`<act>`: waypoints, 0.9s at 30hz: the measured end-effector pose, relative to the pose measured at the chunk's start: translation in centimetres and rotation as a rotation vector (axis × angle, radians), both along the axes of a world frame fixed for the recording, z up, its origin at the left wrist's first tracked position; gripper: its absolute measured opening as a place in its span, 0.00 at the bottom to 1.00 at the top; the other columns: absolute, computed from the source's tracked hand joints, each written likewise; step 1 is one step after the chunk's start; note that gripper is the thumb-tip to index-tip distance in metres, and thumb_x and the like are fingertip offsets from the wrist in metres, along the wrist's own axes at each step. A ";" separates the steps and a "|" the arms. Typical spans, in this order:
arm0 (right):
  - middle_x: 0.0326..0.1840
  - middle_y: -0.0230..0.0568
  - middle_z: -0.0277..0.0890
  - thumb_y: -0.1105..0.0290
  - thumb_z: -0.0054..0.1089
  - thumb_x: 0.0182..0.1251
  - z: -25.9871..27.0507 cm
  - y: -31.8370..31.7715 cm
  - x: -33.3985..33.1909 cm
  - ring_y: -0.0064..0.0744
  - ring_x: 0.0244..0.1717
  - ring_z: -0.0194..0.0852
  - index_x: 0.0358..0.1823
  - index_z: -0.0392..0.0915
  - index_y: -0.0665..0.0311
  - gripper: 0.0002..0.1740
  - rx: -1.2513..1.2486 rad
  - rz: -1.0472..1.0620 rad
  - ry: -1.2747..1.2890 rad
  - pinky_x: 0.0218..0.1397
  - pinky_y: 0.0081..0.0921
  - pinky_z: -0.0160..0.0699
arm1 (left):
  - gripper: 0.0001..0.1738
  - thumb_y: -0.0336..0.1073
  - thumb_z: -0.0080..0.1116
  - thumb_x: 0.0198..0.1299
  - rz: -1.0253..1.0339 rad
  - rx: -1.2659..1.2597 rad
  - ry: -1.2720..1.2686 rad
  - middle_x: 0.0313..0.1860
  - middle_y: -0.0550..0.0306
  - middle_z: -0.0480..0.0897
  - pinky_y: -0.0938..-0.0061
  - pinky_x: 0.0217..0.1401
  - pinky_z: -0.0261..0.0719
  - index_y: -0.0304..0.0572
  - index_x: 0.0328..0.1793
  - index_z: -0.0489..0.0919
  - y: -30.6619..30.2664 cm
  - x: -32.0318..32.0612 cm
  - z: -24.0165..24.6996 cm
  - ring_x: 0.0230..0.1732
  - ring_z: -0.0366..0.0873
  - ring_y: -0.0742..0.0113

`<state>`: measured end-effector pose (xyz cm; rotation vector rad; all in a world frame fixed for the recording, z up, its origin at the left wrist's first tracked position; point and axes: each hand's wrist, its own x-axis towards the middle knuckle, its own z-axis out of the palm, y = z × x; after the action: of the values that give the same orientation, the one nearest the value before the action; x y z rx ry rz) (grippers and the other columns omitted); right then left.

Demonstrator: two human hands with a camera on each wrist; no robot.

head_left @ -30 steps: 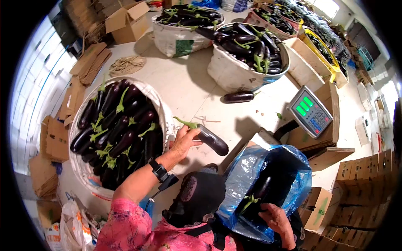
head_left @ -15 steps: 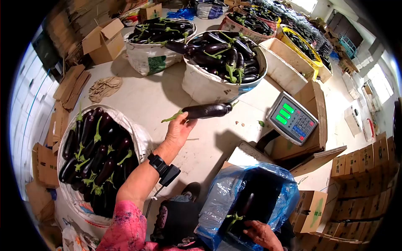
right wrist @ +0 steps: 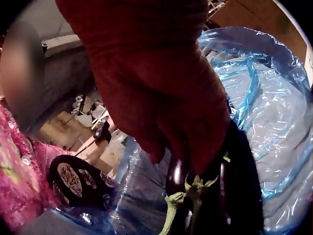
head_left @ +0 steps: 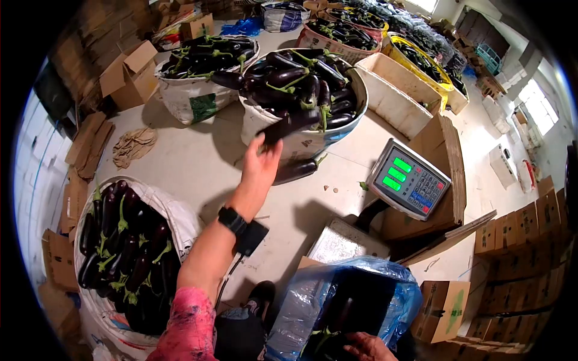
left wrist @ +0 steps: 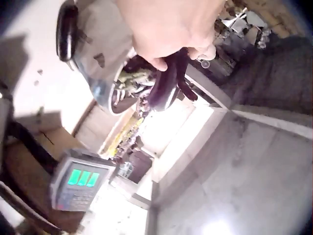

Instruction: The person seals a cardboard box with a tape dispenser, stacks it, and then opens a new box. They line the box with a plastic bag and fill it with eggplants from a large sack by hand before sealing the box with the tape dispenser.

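My left hand (head_left: 260, 168) reaches forward, gripping a dark purple eggplant (left wrist: 168, 81) between thumb and fingers. In the head view this eggplant is blurred and overlaps the front of a white sack-covered tub (head_left: 256, 123) heaped with eggplants. Another eggplant (head_left: 296, 171) lies on the floor beyond my left wrist. My right hand (right wrist: 161, 98) is down inside a box lined with blue plastic (head_left: 301, 301). Its fingers, loosely bent, rest on eggplants (right wrist: 177, 176) whose green stems point toward the viewer; deep shadow hides the rest of the box's contents.
A scale with a lit green display (head_left: 409, 177) stands right of centre, its metal platform (head_left: 346, 243) beside the lined box. Another full tub of eggplants (head_left: 180, 222) is at left. Flattened cardboard (head_left: 448, 150) stands behind the scale; stacked cartons (head_left: 518, 240) line the right.
My left hand has carried its eggplant forward, away from the near tub, to the front of the far tub. The view has shifted. My right hand has stayed in the lined box.
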<state>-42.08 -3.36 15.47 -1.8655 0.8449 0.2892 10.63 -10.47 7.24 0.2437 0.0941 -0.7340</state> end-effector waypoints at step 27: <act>0.36 0.44 0.85 0.70 0.67 0.68 -2.1 2.8 2.3 0.25 0.32 0.77 0.53 0.79 0.66 0.15 0.009 0.108 -0.020 0.34 0.27 0.76 | 0.23 0.35 0.58 0.68 -0.294 0.784 -0.507 0.55 0.50 0.79 0.68 0.56 0.79 0.38 0.67 0.72 14.1 -0.7 -5.3 0.53 0.81 0.59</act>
<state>-39.74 -0.60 13.41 -1.9060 0.7301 0.3404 9.93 3.65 1.90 1.2029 -0.1466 -0.8807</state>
